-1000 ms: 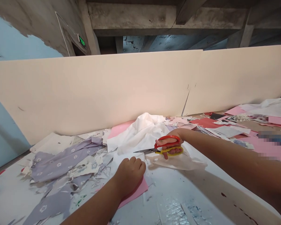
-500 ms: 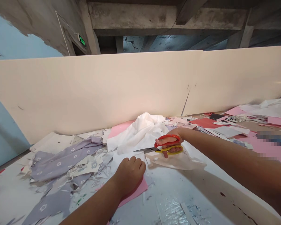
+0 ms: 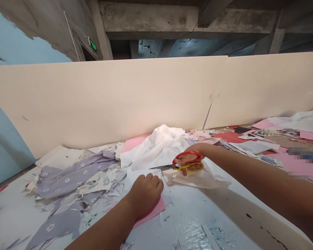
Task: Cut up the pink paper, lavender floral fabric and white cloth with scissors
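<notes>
My right hand (image 3: 190, 160) holds scissors (image 3: 182, 155) with one red and one yellow handle. Their blades point left across the white cloth (image 3: 163, 146) and lie close together. Just below the blade tip, my left hand (image 3: 147, 190) is closed in a fist at the near edge of the white cloth. Whatever its fingers grip is hidden beneath the knuckles. A pink sheet (image 3: 153, 215) sticks out from under that hand. A thin, pale cream cloth (image 3: 211, 180) spreads under and beyond my right hand.
Lavender flowered fabric (image 3: 75, 178) and scraps lie to the left on the white tabletop (image 3: 182, 208). An upright cream board (image 3: 99, 104) runs along the back. To the right are a red sheet (image 3: 228, 138), pink sheets (image 3: 284, 161) and loose offcuts.
The view has shifted very slightly. Both hands, the scissors and the cloth look practically the same, with the blades still close together.
</notes>
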Demonstrator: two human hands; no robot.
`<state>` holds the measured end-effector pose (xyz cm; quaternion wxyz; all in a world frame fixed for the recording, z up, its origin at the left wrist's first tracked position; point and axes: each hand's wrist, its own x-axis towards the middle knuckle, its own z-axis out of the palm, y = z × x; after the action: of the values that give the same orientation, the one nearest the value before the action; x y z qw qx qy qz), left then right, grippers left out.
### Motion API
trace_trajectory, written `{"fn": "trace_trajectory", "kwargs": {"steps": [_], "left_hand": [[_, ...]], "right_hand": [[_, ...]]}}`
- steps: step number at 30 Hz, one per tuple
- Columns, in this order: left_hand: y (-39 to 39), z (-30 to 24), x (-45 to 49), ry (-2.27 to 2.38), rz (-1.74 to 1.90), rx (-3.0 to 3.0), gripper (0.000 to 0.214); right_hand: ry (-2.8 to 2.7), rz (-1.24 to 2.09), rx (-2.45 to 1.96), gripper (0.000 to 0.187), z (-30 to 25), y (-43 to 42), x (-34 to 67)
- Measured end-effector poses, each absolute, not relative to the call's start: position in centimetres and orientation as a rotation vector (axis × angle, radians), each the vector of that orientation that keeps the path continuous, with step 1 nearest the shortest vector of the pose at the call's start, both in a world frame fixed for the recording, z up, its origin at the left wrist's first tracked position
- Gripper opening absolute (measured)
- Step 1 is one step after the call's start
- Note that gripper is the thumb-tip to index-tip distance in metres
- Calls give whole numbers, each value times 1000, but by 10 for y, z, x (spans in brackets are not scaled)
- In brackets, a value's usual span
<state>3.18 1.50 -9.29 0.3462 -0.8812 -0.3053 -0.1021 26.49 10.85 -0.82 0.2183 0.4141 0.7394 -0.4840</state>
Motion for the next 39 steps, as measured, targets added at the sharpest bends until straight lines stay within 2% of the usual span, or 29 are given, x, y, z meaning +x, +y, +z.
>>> {"fn": "trace_trajectory", "kwargs": {"steps": [13, 23, 35, 39], "left_hand": [[15, -94, 31, -776, -272, -2292, 19], [14, -93, 34, -773, -257, -2312, 19], [13, -93, 33, -763, -291, -2288, 19], [14, -93, 33, -761, -276, -2295, 19]], "right_hand": [[2092, -1001, 1198, 65, -15, 104, 270], [1896, -1357, 1246, 69, -17, 96, 262], [1904, -1333, 1199, 71, -22, 106, 243], [2002, -1082, 1177, 69, -17, 105, 238]]}}
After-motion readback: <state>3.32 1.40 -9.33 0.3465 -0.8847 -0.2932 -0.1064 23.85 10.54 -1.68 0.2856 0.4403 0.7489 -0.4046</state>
